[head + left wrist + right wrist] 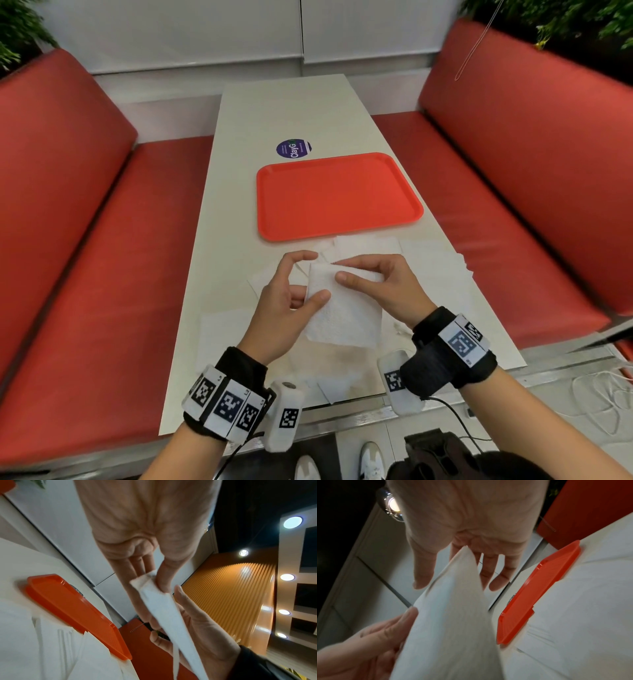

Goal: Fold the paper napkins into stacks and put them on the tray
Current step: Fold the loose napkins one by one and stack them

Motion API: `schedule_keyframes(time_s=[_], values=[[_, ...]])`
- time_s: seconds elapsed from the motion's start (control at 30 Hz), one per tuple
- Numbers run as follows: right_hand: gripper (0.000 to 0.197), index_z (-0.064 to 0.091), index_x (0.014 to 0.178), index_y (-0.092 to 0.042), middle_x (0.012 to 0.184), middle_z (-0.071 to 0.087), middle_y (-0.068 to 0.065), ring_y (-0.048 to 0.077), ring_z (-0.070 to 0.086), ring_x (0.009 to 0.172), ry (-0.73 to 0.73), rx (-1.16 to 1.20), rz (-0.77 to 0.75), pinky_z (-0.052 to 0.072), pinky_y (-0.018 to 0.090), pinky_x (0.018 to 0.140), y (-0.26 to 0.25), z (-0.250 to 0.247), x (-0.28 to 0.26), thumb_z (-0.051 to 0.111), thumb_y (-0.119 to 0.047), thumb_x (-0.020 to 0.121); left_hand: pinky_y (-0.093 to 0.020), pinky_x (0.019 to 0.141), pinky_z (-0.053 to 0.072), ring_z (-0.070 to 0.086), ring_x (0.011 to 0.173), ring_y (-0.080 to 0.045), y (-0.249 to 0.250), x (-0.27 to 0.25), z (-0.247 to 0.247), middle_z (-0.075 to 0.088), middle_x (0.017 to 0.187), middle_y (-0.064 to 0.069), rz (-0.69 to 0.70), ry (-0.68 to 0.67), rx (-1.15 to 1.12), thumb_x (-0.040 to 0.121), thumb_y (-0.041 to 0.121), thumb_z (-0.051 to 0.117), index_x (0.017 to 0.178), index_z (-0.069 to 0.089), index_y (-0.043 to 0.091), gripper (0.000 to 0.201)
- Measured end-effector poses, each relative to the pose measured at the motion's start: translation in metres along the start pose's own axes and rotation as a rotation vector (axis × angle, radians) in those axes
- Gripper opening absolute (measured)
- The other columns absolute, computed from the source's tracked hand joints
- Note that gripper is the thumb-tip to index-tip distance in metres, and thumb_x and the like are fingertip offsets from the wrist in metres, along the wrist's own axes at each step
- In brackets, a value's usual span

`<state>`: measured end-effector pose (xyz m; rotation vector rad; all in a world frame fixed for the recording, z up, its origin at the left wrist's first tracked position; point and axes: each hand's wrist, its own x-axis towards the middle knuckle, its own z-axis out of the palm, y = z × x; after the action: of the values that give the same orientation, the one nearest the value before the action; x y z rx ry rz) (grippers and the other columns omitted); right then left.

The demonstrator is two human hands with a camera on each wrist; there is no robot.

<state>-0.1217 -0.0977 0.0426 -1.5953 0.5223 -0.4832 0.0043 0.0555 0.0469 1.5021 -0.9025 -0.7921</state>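
I hold a folded white paper napkin (pixel 342 315) in the air over the near part of the table, in both hands. My left hand (pixel 310 294) pinches its left edge, thumb on top and fingers behind. My right hand (pixel 346 270) pinches its upper right corner the same way. In the left wrist view the napkin (pixel 159 601) shows edge-on under my thumb. The right wrist view shows the napkin (pixel 450 608) hanging below my right hand (pixel 457 574). The orange tray (pixel 339 195) lies just beyond my hands, with nothing on it.
Loose white napkins (pixel 431 263) lie spread over the white table (pixel 239 205) around and under my hands, some touching the tray's near rim. A round purple sticker (pixel 294 148) sits beyond the tray. Red bench seats (pixel 102 274) flank the table.
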Motion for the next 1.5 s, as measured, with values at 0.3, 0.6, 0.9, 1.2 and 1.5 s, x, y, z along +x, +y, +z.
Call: schedule_keyframes(time_s=[0.3, 0.6, 0.9, 1.2, 1.5], values=[[0.02, 0.075, 0.085, 0.002, 0.084, 0.074, 0.019, 0.03, 0.071, 0.075, 0.01, 0.054, 0.003, 0.055, 0.033, 0.065, 0.003, 0.016, 0.001, 0.082, -0.015, 0.076, -0.022, 0.07, 0.049, 0.064, 0.071, -0.012, 0.004, 0.008, -0.001, 0.064, 0.067, 0.006, 0.139, 0.127, 0.151, 0.093, 0.024, 0.064, 0.1, 0.067, 0.019, 0.009], [0.009, 0.076, 0.089, 0.0, 0.072, 0.075, 0.009, 0.017, 0.071, 0.061, -0.014, 0.146, 0.036, 0.056, 0.024, 0.059, -0.003, 0.041, 0.013, 0.074, -0.007, 0.083, -0.007, 0.067, 0.048, 0.065, 0.074, 0.0, -0.003, 0.002, -0.044, 0.072, 0.08, 0.009, 0.131, 0.433, 0.309, 0.086, 0.007, 0.071, 0.078, 0.072, 0.017, 0.013], [0.03, 0.048, 0.077, -0.011, 0.054, 0.063, 0.007, 0.018, 0.06, 0.048, -0.055, 0.171, 0.283, 0.058, 0.033, 0.053, 0.029, 0.118, 0.02, 0.076, 0.0, 0.08, -0.028, 0.057, 0.046, 0.066, 0.07, -0.021, -0.047, -0.041, -0.111, 0.069, 0.078, -0.011, -0.137, 0.449, 0.199, 0.092, 0.022, 0.066, 0.103, 0.057, 0.03, 0.017], [0.023, 0.077, 0.087, -0.011, 0.071, 0.067, -0.002, 0.004, 0.06, 0.061, -0.091, -0.165, 0.345, 0.05, 0.014, 0.067, 0.066, 0.163, 0.028, 0.087, -0.005, 0.066, -0.039, 0.079, 0.059, 0.071, 0.089, -0.021, -0.101, -0.059, -0.137, 0.07, 0.11, -0.001, -0.353, 0.39, 0.139, 0.073, -0.001, 0.081, 0.101, 0.072, 0.02, 0.036], [0.029, 0.074, 0.102, -0.009, 0.082, 0.062, 0.0, 0.008, 0.055, 0.069, -0.054, -0.433, 0.293, 0.039, 0.0, 0.061, 0.083, 0.184, 0.052, 0.067, 0.003, 0.077, -0.018, 0.066, 0.044, 0.049, 0.065, -0.016, -0.125, -0.043, -0.137, 0.058, 0.103, 0.001, -0.329, 0.398, 0.458, 0.071, 0.008, 0.084, 0.107, 0.072, 0.024, 0.041]])
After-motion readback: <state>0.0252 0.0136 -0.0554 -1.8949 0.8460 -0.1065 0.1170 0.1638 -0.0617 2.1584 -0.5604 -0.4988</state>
